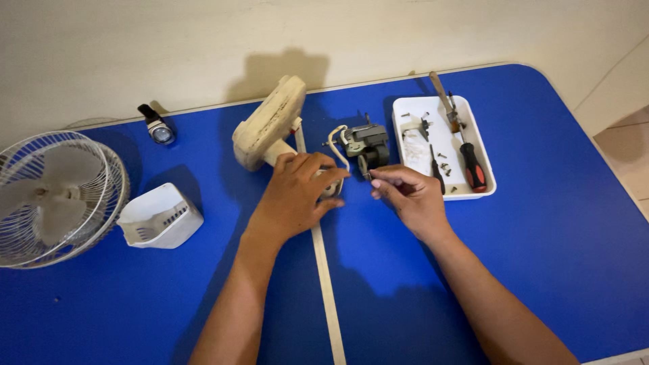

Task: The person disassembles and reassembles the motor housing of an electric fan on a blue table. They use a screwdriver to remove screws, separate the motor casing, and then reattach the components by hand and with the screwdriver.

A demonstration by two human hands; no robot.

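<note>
My left hand (297, 192) grips the cream neck of a fan stand, just below its tilted round base (269, 123). A small grey fan motor (367, 144) with a white wire sits right beyond my fingers. My right hand (409, 196) is beside it, fingertips pinched together near the motor's lower edge; whether they hold a small part is hidden. A white flat strip (326, 284) runs from the stand toward me between my forearms.
A white tray (481, 159) at the right holds a red-and-black screwdriver (470, 162), another tool and several screws. A white fan cage with blades (54, 196) and a white plastic cover (161, 217) lie at the left. A wristwatch (157, 126) rests near the wall. Everything sits on a blue table (554, 236).
</note>
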